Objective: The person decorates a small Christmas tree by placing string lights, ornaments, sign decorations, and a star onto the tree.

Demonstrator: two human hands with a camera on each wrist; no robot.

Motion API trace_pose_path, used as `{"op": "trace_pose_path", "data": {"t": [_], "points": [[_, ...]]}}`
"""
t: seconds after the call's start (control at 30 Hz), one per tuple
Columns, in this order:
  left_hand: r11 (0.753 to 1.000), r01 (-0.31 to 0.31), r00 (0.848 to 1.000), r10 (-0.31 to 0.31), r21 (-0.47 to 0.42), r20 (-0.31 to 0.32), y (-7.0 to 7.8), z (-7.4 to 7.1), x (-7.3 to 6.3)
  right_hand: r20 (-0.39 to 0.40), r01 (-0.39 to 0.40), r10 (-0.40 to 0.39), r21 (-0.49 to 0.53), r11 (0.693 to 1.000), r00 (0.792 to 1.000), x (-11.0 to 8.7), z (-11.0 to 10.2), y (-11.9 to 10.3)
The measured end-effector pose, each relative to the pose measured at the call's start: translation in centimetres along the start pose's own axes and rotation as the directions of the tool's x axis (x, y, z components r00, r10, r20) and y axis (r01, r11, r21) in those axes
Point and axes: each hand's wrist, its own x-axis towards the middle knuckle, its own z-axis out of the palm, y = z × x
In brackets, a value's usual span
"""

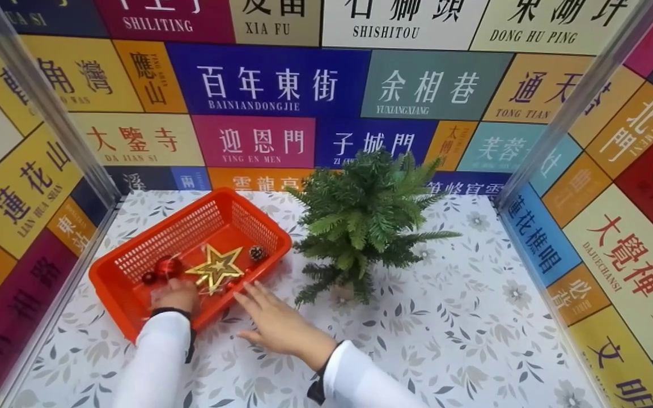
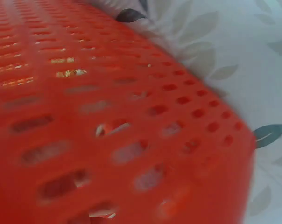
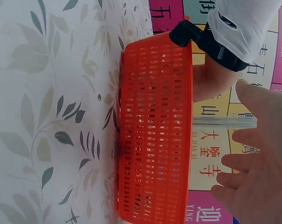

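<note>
An orange-red plastic basket (image 1: 153, 218) with slotted walls holds a gold star ornament (image 1: 217, 268), a shiny red ball ornament (image 1: 168, 266), a smaller dark red ball (image 1: 149, 277) and a small pinecone (image 1: 257, 253). My left hand (image 1: 176, 296) reaches down inside the near left part of the basket, close to the red balls; its fingertips are hidden, and I cannot tell whether they hold anything. Just outside the near wall is my right hand (image 1: 281, 326), fingers spread and fairly straight, fingertips right at the rim. Nothing shows in its palm in the right wrist view.
A small green artificial tree (image 1: 369, 218) stands right of the basket on a leaf-patterned white surface (image 1: 451, 323). Colourful panels with lettering (image 1: 270, 79) rise behind and at both sides. Clear upright strips (image 1: 567, 107) line the corners.
</note>
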Motion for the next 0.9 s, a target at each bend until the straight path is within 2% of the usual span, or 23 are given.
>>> {"op": "trace_pose_path", "data": {"t": [0.13, 0.3, 0.47, 0.53, 0.6, 0.73, 0.8, 0.9], "points": [[1.000, 0.025, 0.996, -0.025, 0.000, -0.089, -0.3, 1.4, 0.3, 0.005, -0.023, 0.023, 0.021, 1.000, 1.000, 0.9, 0.5, 0.1], [0.998, 0.048, 0.994, -0.052, -0.041, -0.099, -0.6, 1.8, 1.0, -0.007, -0.056, 0.056, 0.008, 0.998, 0.998, 1.9, 0.3, 0.5], [0.998, 0.059, 0.990, -0.058, 0.005, -0.129, -0.7, 2.0, 1.5, -0.019, -0.064, 0.063, -0.021, 0.998, 0.998, 2.9, 0.2, -0.3], [0.998, 0.061, 0.992, -0.061, 0.003, -0.113, -0.7, 2.0, 1.6, -0.019, -0.059, 0.058, -0.031, 0.998, 0.998, 3.4, 0.4, -0.8], [0.996, 0.076, 0.994, -0.078, -0.036, -0.082, -0.8, 2.0, 1.6, -0.023, -0.049, 0.048, -0.064, 0.997, 0.999, 4.0, 0.9, -1.1], [0.989, 0.105, 0.994, -0.109, -0.099, -0.033, -0.7, 1.8, 1.9, -0.026, -0.041, 0.037, -0.181, 0.983, 0.999, 5.2, 1.9, -1.0], [0.991, 0.099, 0.994, -0.103, -0.092, -0.038, -0.6, 1.8, 2.0, -0.023, -0.037, 0.033, -0.218, 0.975, 0.999, 5.6, 2.4, -0.8], [0.995, 0.078, 0.995, -0.081, -0.057, -0.065, -0.6, 1.8, 2.2, -0.026, -0.038, 0.033, -0.213, 0.976, 0.999, 5.8, 2.9, -0.5]]}}
